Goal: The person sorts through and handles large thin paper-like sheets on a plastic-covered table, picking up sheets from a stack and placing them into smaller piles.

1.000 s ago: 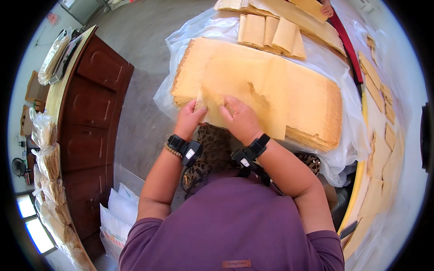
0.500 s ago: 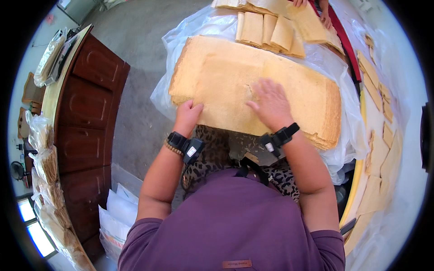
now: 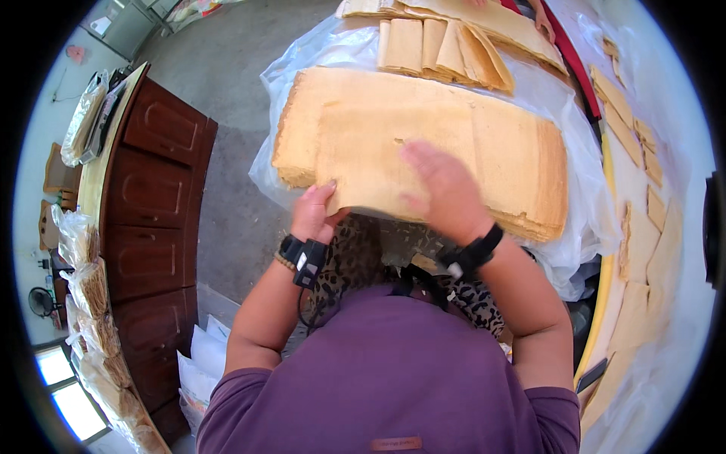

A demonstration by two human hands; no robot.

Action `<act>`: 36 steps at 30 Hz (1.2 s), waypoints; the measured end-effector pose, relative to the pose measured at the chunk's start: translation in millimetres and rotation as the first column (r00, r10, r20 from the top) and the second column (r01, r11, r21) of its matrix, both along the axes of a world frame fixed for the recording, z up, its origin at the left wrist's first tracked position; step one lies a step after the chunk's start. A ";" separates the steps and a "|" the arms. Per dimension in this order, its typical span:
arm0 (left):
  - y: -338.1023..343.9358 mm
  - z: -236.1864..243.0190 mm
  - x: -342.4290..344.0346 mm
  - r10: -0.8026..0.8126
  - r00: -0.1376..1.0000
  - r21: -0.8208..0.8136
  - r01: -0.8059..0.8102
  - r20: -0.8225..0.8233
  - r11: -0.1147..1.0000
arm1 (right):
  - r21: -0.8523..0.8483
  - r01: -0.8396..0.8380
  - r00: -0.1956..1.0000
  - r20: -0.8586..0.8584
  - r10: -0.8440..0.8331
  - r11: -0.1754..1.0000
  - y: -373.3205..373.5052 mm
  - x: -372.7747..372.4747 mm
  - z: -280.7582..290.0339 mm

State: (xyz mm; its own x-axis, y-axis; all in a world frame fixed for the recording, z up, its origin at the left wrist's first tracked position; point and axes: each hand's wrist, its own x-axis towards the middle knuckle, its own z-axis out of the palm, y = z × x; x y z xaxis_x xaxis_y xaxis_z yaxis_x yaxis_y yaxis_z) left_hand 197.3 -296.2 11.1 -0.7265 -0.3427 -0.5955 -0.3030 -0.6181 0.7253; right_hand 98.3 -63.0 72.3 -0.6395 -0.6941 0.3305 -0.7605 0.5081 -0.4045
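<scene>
A thick stack of thin, tan, flat sheets [image 3: 525,163] lies in front of me, its long edge turned toward me. On top is a loose sheet [image 3: 363,144] with a small tear near its middle. My left hand [image 3: 312,213] pinches the near left corner of that sheet, thumb above and fingers beneath, and the near edge is raised off the stack. My right hand [image 3: 450,189] is over the right part of the same sheet, fingers stretched out and slightly blurred. Whether its palm presses on the sheet, I cannot tell.
Clear plastic sheeting [image 3: 590,204] lies under the stack. Folded tan sheets [image 3: 431,49] sit beyond it, near another person's hand [image 3: 543,23]. A dark red wooden cabinet [image 3: 147,197] with bagged goods stands at left. More tan pieces [image 3: 631,310] lie on a yellow-edged surface at right.
My left hand has taken the top sheet's near corner and lifted its edge. My right hand has moved slightly left and nearer. The other person's hands have shifted at the far edge.
</scene>
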 end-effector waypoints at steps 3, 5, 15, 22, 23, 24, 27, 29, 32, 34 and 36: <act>48.8 7.2 -1.7 0.016 0.995 0.135 -0.003 -0.094 0.991 | -0.032 -0.072 0.997 -0.043 0.070 0.997 -16.6 34.7 2.8; 77.3 1.5 -3.2 -0.024 0.972 0.181 0.068 -0.235 0.981 | -0.044 -0.072 0.995 -0.069 0.068 0.996 -9.0 35.6 -16.0; 90.0 81.0 11.2 -0.974 0.192 -0.331 0.917 -0.123 0.223 | -0.111 0.090 0.996 0.015 -0.089 0.990 90.0 42.9 -37.6; 36.2 69.4 -61.8 -0.843 0.407 -0.902 -0.094 0.351 -0.421 | -0.285 0.415 0.868 0.410 -0.281 0.864 179.7 33.5 -50.8; 36.1 57.7 -64.7 -0.802 0.367 -0.811 -0.177 0.471 -0.557 | -0.321 0.432 0.842 0.479 -0.250 0.843 182.7 32.2 -53.5; 43.5 47.4 -70.1 -0.824 0.297 -0.811 -0.202 0.483 -0.548 | -0.325 0.441 0.840 0.479 -0.257 0.836 186.9 31.2 -57.1; 62.2 38.6 -84.0 -0.885 0.163 -0.875 -0.151 0.437 -0.460 | -0.350 0.486 0.813 0.517 -0.267 0.801 196.8 29.9 -63.1; 65.7 20.5 -94.4 -0.930 0.150 -0.913 -0.189 0.336 -0.360 | -0.235 0.653 0.612 0.724 -0.320 0.720 199.7 29.3 -64.3; 80.2 -4.9 -107.5 -0.787 0.616 -0.835 0.451 0.035 0.316 | -0.162 0.731 0.601 0.611 -0.514 0.662 198.5 12.5 -63.6; 92.4 -7.1 -117.6 -0.727 0.677 -0.830 0.469 0.118 0.301 | -0.104 0.760 0.574 0.570 -0.588 0.641 189.5 3.7 -56.7; 102.7 -3.1 -119.3 -0.605 0.753 -0.851 0.474 0.258 0.226 | -0.051 0.786 0.548 0.519 -0.657 0.616 177.3 -1.6 -45.8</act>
